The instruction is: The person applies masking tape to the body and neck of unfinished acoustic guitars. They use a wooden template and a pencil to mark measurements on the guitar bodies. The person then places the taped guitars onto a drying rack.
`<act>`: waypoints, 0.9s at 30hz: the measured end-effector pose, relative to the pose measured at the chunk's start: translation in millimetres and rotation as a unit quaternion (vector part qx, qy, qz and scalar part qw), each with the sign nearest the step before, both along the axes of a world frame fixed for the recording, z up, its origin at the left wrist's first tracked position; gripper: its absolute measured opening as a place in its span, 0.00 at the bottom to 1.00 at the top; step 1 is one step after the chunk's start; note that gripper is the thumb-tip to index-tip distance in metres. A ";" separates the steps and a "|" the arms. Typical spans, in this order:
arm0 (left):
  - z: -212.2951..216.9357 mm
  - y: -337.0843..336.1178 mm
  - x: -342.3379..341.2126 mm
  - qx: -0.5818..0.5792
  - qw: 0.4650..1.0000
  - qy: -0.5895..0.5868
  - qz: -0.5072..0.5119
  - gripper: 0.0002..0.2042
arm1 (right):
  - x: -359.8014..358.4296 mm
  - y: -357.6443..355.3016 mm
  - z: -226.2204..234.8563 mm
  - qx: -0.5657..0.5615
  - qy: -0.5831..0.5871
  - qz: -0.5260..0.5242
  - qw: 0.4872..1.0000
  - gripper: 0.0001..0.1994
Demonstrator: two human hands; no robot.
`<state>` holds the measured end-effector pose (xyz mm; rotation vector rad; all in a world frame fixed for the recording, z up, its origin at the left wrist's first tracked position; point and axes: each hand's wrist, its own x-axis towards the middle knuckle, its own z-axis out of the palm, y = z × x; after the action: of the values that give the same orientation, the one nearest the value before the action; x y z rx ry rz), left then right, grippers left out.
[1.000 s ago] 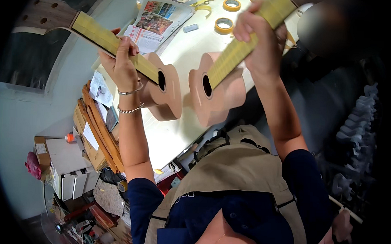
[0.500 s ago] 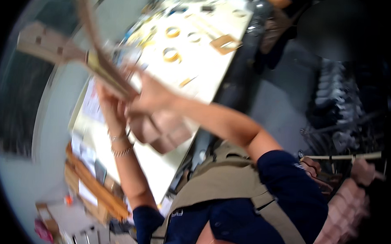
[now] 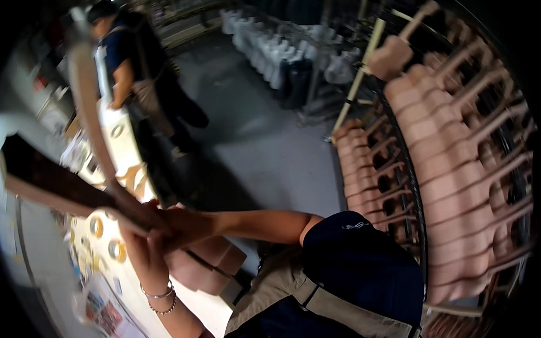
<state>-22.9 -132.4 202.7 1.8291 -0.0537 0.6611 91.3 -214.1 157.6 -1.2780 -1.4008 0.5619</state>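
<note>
Two unfinished, pinkish-brown wooden ukuleles are held together in front of me. One neck (image 3: 91, 109) rises steeply, its far end blurred. The other neck (image 3: 58, 182) slants to the far left and carries a dark fretboard. Their waisted bodies (image 3: 200, 271) lie close together near my apron, partly hidden by my arm. My left hand (image 3: 147, 254), with bracelets at the wrist, is closed around the necks from below. My right hand (image 3: 185, 227) is closed on them just beside it. Which hand bears which neck, I cannot tell.
Tall racks of similar ukuleles (image 3: 443, 175) stand close on the right. A lit workbench (image 3: 203, 312) with tape rolls (image 3: 117, 250) and papers (image 3: 107, 312) runs along the left. Beyond, a person (image 3: 137, 63) leans at the bench. White hanging items (image 3: 268, 56) line the back; grey floor (image 3: 253, 144) lies between.
My view has swung to the right, away from the bench and toward the racks and floor. Both ukuleles have come along in my hands, and the dark fretboard now shows.
</note>
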 end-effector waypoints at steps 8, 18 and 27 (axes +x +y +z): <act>-28.8 -66.9 127.4 0.127 0.988 0.041 -0.083 0.36 | 176.7 -206.7 11.7 0.130 -0.005 -0.516 0.847 0.23; -168.4 -118.6 260.9 0.013 0.954 0.266 -0.138 0.27 | 449.5 -522.6 60.3 0.161 -0.024 -0.770 0.617 0.19; -174.4 -132.1 337.0 -0.069 0.949 0.283 -0.123 0.24 | 546.5 -671.9 66.9 0.168 -0.050 -0.834 0.522 0.19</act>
<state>314.0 -264.5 28.3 1.7751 0.1407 -0.0494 637.8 -886.0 224.5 -1.6488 0.1747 -1.0936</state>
